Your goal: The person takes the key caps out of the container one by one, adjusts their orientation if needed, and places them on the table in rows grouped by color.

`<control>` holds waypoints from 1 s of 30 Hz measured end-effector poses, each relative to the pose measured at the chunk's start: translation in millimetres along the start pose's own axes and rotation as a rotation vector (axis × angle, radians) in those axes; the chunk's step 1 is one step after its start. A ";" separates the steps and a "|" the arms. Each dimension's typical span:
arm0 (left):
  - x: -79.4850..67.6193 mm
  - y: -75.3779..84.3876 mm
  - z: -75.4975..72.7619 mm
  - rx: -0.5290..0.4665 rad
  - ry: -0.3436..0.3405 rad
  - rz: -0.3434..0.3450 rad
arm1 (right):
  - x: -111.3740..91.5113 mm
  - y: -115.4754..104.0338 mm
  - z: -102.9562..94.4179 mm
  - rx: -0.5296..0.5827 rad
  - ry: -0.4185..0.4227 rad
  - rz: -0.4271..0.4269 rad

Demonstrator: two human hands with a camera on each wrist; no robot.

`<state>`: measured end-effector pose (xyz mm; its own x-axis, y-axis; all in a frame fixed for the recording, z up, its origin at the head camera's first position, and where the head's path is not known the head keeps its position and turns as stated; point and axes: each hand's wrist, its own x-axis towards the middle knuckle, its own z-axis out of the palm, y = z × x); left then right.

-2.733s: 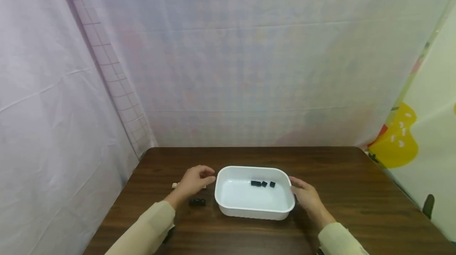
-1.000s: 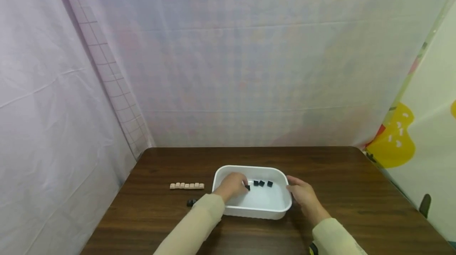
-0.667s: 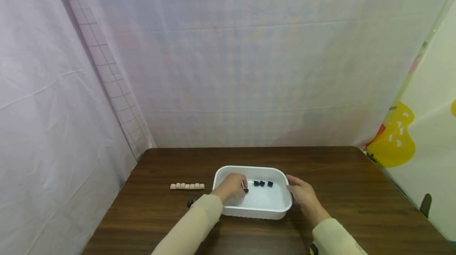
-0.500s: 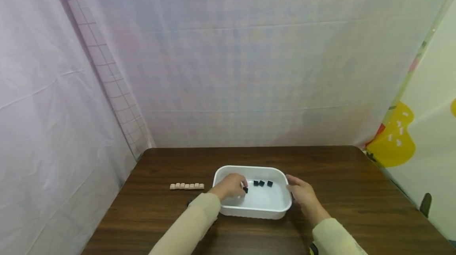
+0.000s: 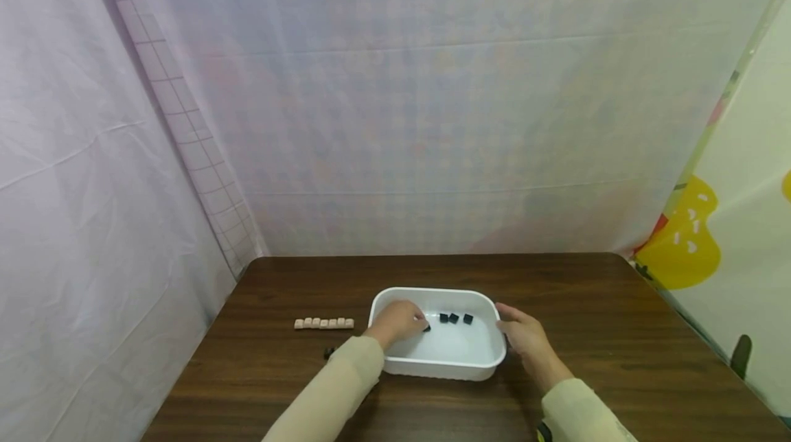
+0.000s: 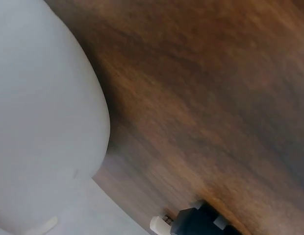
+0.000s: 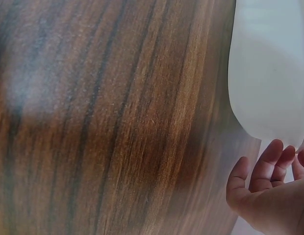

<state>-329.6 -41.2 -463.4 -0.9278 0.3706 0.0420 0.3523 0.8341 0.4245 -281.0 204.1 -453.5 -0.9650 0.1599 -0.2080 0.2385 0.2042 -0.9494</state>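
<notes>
In the head view, a white rectangular tray (image 5: pixel 441 368) stands on the table with several small black keycap-like cubes (image 5: pixel 454 318) along its back. My left hand (image 5: pixel 398 322) reaches over the tray's left side and pinches another black cube (image 5: pixel 427 328) just above or on the tray floor; I cannot tell which. My right hand (image 5: pixel 528 339) holds the tray's right end, thumb over the rim. In the right wrist view its curled fingers (image 7: pixel 267 161) touch the tray's outer wall (image 7: pixel 272 73). The left hand itself is outside the left wrist view.
A row of several cream cubes (image 5: pixel 324 323) lies on the dark wood table (image 5: pixel 575 291) to the left. Black pieces (image 5: pixel 329 353) lie nearer me, partly covered by the left sleeve (image 5: pixel 334 387). Pale curtains (image 5: pixel 420 119) hang behind the table.
My left hand has moved from left of the tray to inside it, bringing a black cube. Over the last second its fingers turn that cube slightly. The right hand stays at the tray's end.
</notes>
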 end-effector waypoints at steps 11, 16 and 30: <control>2.2 0.0 1.8 -0.025 0.006 0.141 | -0.3 0.2 0.1 0.026 0.000 -0.017; 3.0 -0.9 4.6 -0.061 -0.020 0.126 | -0.5 0.2 -0.3 0.020 0.005 -0.007; 0.0 -1.8 -6.3 -0.066 -0.113 0.096 | 0.1 1.5 -1.6 0.018 0.005 -0.002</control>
<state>-331.0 -45.3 -458.5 -0.8691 0.4944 -0.0153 0.4269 0.7652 0.4819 -280.5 206.0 -454.5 -0.9648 0.1642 -0.2053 0.2348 0.1872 -0.9539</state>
